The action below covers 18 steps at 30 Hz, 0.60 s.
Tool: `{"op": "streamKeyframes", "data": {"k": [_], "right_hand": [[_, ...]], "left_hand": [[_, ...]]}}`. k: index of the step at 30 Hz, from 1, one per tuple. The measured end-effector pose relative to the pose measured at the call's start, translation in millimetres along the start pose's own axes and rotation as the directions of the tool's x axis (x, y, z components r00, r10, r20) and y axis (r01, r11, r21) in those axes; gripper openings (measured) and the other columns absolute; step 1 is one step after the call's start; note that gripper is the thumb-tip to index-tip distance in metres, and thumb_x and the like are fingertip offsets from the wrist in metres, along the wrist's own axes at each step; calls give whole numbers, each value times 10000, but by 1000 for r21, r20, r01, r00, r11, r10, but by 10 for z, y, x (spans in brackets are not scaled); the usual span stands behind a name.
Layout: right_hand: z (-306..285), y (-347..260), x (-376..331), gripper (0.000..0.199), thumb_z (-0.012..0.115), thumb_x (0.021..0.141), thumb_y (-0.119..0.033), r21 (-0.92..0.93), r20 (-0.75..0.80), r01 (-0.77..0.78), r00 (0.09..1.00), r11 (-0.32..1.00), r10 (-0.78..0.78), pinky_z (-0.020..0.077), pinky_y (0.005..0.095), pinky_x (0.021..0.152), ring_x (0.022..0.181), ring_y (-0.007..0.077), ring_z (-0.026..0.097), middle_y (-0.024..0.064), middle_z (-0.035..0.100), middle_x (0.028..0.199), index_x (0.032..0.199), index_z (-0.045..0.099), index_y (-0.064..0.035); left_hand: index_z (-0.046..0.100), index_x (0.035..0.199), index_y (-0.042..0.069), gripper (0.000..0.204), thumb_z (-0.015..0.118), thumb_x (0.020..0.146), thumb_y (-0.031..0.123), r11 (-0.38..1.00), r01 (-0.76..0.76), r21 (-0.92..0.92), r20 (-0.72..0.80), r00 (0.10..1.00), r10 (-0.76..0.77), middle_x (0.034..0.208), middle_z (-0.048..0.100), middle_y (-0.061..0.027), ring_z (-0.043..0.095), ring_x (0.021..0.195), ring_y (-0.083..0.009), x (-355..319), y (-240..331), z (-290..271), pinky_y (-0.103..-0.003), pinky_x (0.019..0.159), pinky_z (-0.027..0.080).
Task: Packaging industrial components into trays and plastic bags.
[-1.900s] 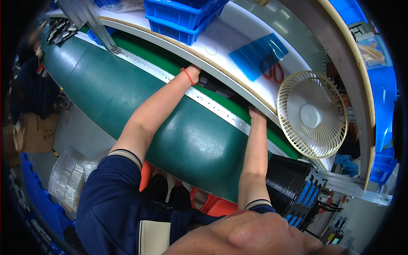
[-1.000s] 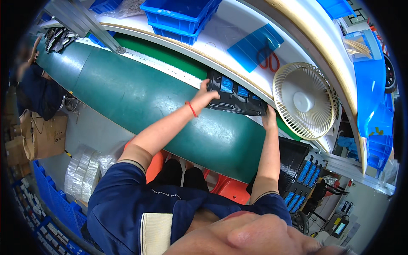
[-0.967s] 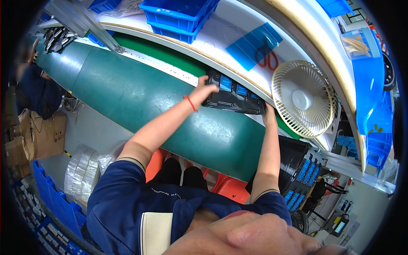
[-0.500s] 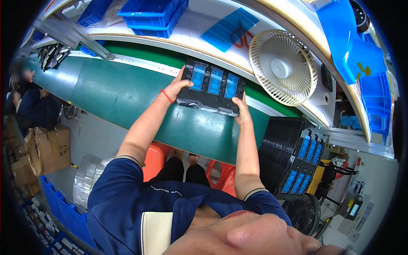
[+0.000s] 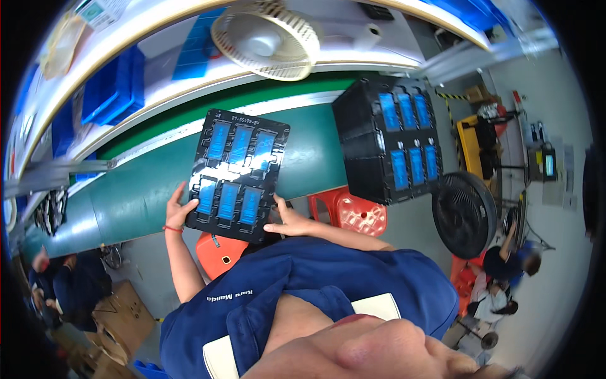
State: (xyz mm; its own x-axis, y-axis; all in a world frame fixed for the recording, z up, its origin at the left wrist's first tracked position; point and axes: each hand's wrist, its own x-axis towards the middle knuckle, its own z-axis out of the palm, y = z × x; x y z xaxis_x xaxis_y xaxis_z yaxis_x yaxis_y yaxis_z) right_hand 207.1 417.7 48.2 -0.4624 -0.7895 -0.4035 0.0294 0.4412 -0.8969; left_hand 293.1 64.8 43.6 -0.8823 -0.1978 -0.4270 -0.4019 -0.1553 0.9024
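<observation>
Black tray with blue rectangles in two rows, green tabletop, cream slatted fan cover

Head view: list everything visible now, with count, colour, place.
Held tray: one, black, left of centre
Tray stack: one, black, right of held tray
Blue pieces: six, blue, in held tray; six atop stack
Bench: one, green, behind held tray
Shelves: at least two, white, behind bench
Fan cover: one, cream, on a shelf
Bins: at least two, blue, shelf's left
Stools: two, red, near the bench
Fan: one, black, right of stack
Cardboard box: at least one, brown, lower left
Other people: several, mostly dark-clothed, both sides
Left hand: one, bare, tray's left edge
Right hand: one, bare, tray's lower right
</observation>
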Motion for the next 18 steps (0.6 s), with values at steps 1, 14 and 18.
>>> {"op": "streamKeyframes", "data": {"k": [1, 14, 18], "right_hand": [[-112, -45, -54, 653, 602, 821, -386, -78, -101, -80, 992, 994, 72, 466, 361, 762, 841, 257, 604, 206, 598, 994, 1265, 365, 31], [-1598, 260, 1604, 558, 520, 871, -457, 653, -108, -66, 978, 755, 179, 380, 311, 951, 1080, 175, 522, 87, 558, 1204, 1207, 525, -12], [-1618, 113, 1326, 489, 484, 883, -474, 631, 123, -265, 962, 729, 242, 415, 287, 905, 969, 169, 581, 73, 627, 1077, 1105, 592, -52]], "left_hand": [[355, 1331, -30, 793, 753, 681, 190, 964, -33, 262, -190, 978, 85, 1320, 431, -158, 392, 1233, -264, -57, -42, -48, -366, 1040, 278], [274, 1336, 131, 576, 571, 881, 323, 746, -323, -582, -587, 802, -111, 1271, 431, -86, 458, 1135, -217, -741, -634, 1733, -376, 943, 398], [282, 1318, 133, 534, 570, 886, 260, 722, -309, -618, -580, 800, -154, 1224, 471, -87, 505, 1079, -230, -600, -712, 1477, -388, 893, 448]]}}
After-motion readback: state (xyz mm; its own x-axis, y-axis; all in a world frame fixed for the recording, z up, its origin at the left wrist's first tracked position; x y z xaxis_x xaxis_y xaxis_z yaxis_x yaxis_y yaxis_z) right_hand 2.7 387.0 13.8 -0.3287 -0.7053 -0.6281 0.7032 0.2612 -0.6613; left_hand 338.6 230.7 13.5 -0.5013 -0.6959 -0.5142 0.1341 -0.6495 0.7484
